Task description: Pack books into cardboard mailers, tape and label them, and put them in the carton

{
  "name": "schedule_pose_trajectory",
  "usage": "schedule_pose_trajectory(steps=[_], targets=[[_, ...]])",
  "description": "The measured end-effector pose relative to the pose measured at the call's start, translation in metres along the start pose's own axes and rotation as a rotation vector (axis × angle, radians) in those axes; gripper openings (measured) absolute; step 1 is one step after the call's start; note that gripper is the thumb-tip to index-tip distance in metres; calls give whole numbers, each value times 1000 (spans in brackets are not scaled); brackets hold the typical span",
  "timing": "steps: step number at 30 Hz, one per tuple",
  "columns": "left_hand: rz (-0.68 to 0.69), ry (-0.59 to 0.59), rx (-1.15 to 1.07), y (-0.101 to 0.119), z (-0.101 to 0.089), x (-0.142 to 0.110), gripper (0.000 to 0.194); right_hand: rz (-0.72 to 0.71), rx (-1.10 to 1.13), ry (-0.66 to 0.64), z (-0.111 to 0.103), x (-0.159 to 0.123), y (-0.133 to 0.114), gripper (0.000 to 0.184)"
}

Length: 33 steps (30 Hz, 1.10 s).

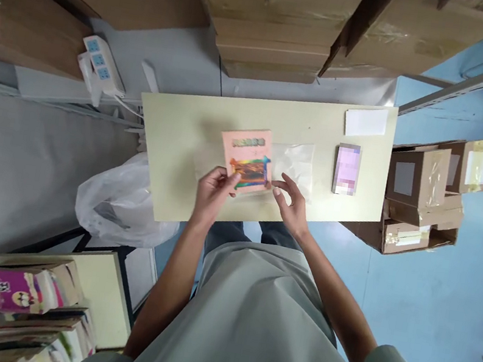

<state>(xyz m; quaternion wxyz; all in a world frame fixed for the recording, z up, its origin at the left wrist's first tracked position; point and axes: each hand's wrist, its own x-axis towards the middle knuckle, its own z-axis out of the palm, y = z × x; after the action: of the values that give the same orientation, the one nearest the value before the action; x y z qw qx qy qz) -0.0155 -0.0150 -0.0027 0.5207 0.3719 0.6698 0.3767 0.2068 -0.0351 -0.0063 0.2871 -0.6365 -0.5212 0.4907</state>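
My left hand [214,192] grips a pink book [249,161] by its lower left corner, thumb on the front cover. The cover carries raised-looking lettering and a shiny rainbow-edged picture. At the book's lower right corner, my right hand [293,205] has its thumb and fingers apart, a fingertip close to or touching the edge; I cannot tell which. Beneath the book, a clear plastic bag [297,162] lies flat on the pale table [176,151], partly hidden by the book and hands.
On the table's right are a pinkish phone-shaped item [346,169], blurred, and a white paper [366,123]. Cardboard boxes [275,32] line the back; more boxes [417,179] stand right. A power strip [103,66], plastic-lined bin [118,200] and stacked books [5,290] are left.
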Motion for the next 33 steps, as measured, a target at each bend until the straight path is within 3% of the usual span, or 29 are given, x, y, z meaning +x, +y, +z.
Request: schedule_pose_trajectory(steps=[3,7,14,19,24,27,30,33], targets=[[-90,-131,-92,-17,39,-10,50,27,47,-8,-19,-1,15,54],[-140,-157,18,-42,61,-11,45,46,18,6,-32,-3,45,51],[-36,18,478,-69,74,5,23,23,-303,18,-14,18,86,33],[-77,56,467,-74,79,11,19,42,-512,16,-4,26,87,17],[-131,68,438,-73,78,14,17,79,-531,-41,-15,28,78,15],[-131,71,454,-72,79,15,18,60,-524,82,-27,27,79,16],[-115,77,464,-72,80,14,18,53,-430,264,-39,26,88,29],[-105,72,462,-73,80,13,19,124,-238,313,-46,31,98,42]])
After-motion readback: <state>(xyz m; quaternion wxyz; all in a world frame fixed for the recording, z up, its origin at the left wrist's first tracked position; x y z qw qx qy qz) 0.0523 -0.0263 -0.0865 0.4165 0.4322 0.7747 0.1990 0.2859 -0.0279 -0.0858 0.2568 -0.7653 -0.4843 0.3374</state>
